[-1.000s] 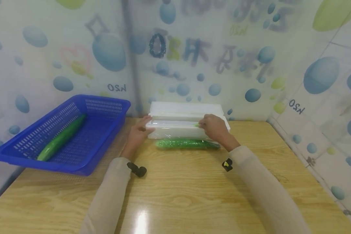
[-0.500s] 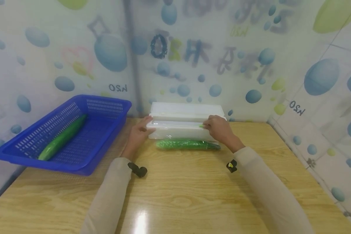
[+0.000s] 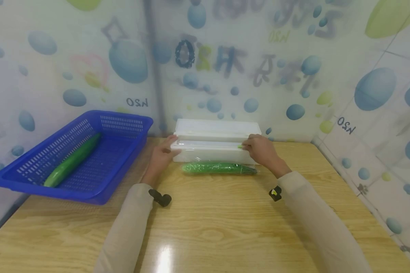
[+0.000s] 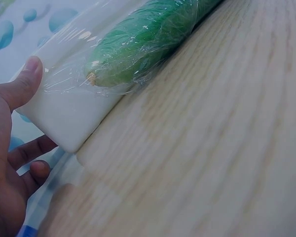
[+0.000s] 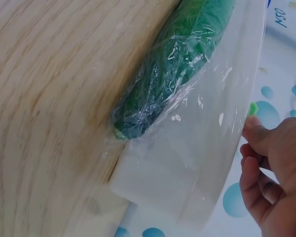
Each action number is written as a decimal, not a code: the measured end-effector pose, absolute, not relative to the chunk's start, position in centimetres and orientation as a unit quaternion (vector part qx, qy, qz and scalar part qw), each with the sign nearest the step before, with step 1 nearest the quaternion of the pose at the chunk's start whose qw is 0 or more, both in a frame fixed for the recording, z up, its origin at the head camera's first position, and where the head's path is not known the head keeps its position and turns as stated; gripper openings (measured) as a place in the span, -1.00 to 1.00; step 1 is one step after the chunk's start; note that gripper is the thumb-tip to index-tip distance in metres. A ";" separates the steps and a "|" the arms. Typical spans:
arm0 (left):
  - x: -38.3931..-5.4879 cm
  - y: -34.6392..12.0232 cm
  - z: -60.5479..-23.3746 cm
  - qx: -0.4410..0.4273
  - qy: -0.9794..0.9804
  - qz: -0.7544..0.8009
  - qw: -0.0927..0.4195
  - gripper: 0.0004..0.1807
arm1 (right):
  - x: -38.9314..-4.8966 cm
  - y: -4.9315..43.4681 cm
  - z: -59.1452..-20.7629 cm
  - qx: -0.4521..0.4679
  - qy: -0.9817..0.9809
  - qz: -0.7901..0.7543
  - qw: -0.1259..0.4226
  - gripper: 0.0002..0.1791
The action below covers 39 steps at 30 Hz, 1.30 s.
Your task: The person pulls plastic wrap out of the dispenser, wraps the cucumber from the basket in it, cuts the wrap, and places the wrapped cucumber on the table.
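Observation:
A white cling film box (image 3: pixel 205 155) lies long side on at the back of the table, its lid raised. My left hand (image 3: pixel 160 157) grips the box's left end, with the thumb (image 4: pixel 30 74) on the film at the front and fingers behind. My right hand (image 3: pixel 262 151) pinches a small green slide cutter (image 5: pixel 253 108) on the box's top edge, near the right end. Clear film runs down from that edge over the front. Along the box's foot lies a cucumber (image 3: pixel 218 168) wrapped in the film. The right fingers partly hide the cutter.
A blue plastic basket (image 3: pixel 123 167) stands at the left with an unwrapped cucumber (image 3: pixel 71 161) inside. Behind the box rises a wall (image 3: pixel 225 76) with a bubble pattern. The wooden table (image 3: pixel 212 227) stretches in front.
My right hand has slid to the right along the box's top edge with the green cutter. The left hand, box and wrapped cucumber have stayed in place.

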State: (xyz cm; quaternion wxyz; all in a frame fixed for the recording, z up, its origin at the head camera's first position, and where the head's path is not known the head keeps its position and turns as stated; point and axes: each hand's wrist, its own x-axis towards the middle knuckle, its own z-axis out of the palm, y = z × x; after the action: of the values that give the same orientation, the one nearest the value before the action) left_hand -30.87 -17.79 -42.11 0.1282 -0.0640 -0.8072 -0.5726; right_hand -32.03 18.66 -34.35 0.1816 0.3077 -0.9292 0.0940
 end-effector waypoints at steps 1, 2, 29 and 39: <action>-30.9 -17.8 -42.1 -0.064 -0.807 -0.573 0.128 -0.38 | -32.0 18.7 -34.4 0.307 -0.929 0.096 0.182 -0.85; -30.9 -17.8 -42.2 -0.066 -0.807 -0.573 0.128 -0.38 | -32.0 18.8 -34.3 0.308 -0.928 0.096 0.184 -0.86; -31.1 -17.7 -42.4 -0.067 -0.810 -0.567 0.134 -0.38 | -31.9 20.7 -34.3 0.329 -0.915 0.090 0.215 -0.81; -31.0 -17.9 -42.4 -0.072 -0.812 -0.561 0.145 -0.39 | -31.9 21.5 -34.2 0.322 -0.921 0.083 0.202 -0.80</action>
State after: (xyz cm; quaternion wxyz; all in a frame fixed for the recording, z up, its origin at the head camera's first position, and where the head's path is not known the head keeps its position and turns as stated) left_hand -31.03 -17.89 -42.38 0.1451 -0.0719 -0.8120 -0.5608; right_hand -31.89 21.47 -34.22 0.2024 0.3224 -0.9209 0.0834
